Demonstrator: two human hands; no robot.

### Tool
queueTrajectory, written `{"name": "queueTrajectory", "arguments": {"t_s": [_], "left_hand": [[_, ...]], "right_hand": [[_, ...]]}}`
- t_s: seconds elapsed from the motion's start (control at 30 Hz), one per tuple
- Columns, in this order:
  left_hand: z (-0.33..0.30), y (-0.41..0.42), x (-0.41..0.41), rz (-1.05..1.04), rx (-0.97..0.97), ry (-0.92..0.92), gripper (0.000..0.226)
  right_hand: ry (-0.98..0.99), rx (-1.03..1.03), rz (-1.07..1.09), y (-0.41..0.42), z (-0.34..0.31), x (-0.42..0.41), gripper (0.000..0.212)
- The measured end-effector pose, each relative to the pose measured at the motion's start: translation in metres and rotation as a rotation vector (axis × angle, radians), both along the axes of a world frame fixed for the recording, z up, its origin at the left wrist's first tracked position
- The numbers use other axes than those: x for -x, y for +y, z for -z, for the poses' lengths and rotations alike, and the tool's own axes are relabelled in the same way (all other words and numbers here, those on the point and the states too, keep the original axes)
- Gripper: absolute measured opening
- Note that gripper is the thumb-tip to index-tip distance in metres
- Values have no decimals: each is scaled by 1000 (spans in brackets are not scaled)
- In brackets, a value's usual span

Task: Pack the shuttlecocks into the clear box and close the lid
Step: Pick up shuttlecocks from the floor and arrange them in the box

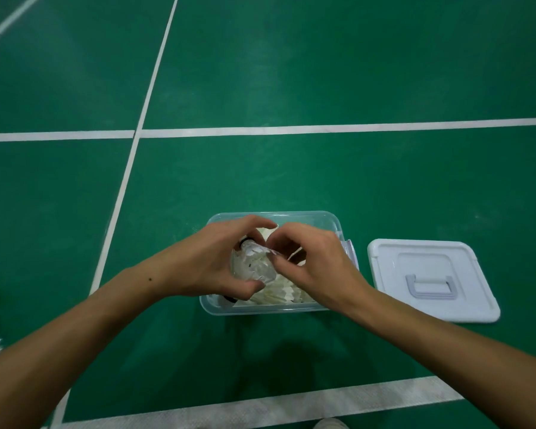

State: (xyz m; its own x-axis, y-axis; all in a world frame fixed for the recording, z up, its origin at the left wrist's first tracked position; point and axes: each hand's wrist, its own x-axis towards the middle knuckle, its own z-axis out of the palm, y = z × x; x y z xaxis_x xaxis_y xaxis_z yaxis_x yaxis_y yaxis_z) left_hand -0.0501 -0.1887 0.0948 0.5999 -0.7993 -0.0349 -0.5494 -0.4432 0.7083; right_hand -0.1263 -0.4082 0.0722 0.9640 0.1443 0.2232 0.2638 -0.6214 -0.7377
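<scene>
Currently: left hand [217, 258] and right hand [310, 261], fingers curled around one shuttlecock [254, 263] over clear box [328, 219]; best seated gently, feathers uncrushed; lid [427, 252] alongside.

You are looking down at a green court floor [322, 72] with a slightly glossy sheen. White painted lines [322, 129] cross it: one runs side to side, another slants from the top toward your lower left, and a third lies nearest you. At the bottom edge sits what may be a pale shoe tip [330, 424].
</scene>
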Motion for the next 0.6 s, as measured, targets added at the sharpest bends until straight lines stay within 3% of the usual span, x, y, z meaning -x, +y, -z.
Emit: {"name": "queueTrajectory", "arguments": {"t_s": [0.13,0.27,0.37,0.5,0.6], "left_hand": [[1,3,-1,-29,30,-36,101],[6,14,-10,-124,47,-39,98],[10,9,-10,-1,-155,-49,93],[17,-19,-4,341,-557,-273,100],[22,-30,-4,419,-645,-361,93]], "right_hand": [[56,-102,159,-14,7,-5,6],[177,-228,316,-53,13,-2,9],[264,-286,366,-80,15,10,7],[378,-257,387,-100,16,26,6],[426,-229,360,-102,18,34,7]]}}
